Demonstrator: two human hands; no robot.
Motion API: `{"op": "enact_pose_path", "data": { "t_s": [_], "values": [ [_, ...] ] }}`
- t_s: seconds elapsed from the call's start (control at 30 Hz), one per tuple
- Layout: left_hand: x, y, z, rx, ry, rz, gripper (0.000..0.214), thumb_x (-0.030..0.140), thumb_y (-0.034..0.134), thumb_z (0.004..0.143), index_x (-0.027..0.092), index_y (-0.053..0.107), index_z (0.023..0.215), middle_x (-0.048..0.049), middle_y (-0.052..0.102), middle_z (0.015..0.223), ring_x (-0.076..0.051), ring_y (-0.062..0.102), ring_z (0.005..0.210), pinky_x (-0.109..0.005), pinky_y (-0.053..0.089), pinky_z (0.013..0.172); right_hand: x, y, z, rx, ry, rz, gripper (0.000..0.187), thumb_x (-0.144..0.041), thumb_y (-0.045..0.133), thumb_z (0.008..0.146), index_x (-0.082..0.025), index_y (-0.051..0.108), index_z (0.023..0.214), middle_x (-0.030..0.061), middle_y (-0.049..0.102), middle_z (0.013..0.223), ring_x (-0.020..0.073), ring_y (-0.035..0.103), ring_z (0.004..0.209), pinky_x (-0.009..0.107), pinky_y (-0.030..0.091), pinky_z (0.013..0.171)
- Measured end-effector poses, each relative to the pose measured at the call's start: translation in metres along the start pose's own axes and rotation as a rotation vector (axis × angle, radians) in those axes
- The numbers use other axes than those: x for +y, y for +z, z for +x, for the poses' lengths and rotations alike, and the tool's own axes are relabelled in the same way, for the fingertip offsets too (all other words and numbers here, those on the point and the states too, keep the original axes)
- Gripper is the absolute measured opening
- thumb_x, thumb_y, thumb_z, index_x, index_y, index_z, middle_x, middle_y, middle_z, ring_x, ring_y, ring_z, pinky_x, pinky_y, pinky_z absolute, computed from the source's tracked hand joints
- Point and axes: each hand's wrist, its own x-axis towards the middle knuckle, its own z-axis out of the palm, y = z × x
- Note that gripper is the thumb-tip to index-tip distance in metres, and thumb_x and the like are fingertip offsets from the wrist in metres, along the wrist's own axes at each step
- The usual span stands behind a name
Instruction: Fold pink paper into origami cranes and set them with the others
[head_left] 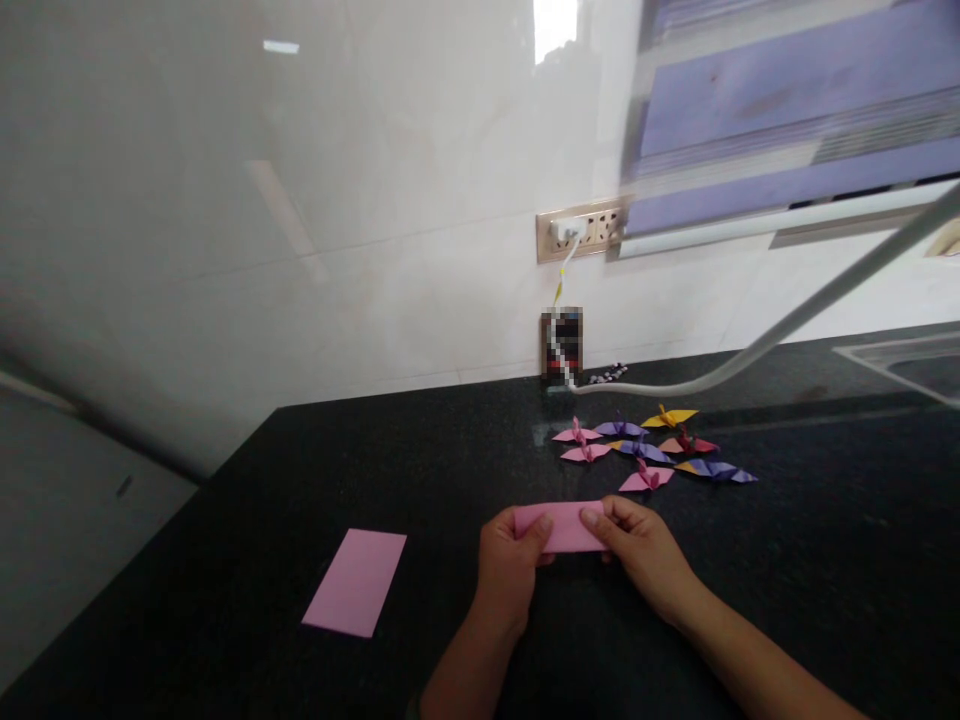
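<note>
Pinching the strip [568,535] of pink paper at its two ends, the left grip [508,570] and right grip [649,555] are each clamped on it, thumbs on top and fingers mostly hidden beneath. The strip spans crosswise between them, its middle bare between the thumbtips (whether its underside touches the bench [247,560], I cannot tell). Both thumbs point inward; the left forearm rises steeply from the lower edge of view, while the right slants in from the lower right. Just beyond the strip sit eight folded cranes [646,478], pink, purple, yellow and red, clustered slightly to the right. A pink sheet [354,583] lies flat on the bench, well to the left of the left grip. Farther back, a white cable [675,388] crosses the bench, below a wall socket [547,240].
</note>
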Motion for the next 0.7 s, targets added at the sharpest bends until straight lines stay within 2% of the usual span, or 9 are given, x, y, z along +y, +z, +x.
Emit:
{"op": "enact_pose_path", "data": {
  "t_s": [0.7],
  "values": [
    [-0.0077, -0.0050, -0.0052, -0.030, -0.055, -0.137, 0.030, 0.035, 0.064, 0.061, 0.010, 0.059, 0.076, -0.0053, 0.060, 0.069, -0.014, 0.055, 0.061, -0.022, 0.044, 0.051, 0.0056, 0.0019, -0.0055, 0.006, 0.008, -0.018, 0.028, -0.042, 0.051, 0.073, -0.017, 0.050, 0.061, -0.0036, 0.042, 0.052, 0.0088, 0.038, 0.047, 0.020, 0.031, 0.043]
  ]
}}
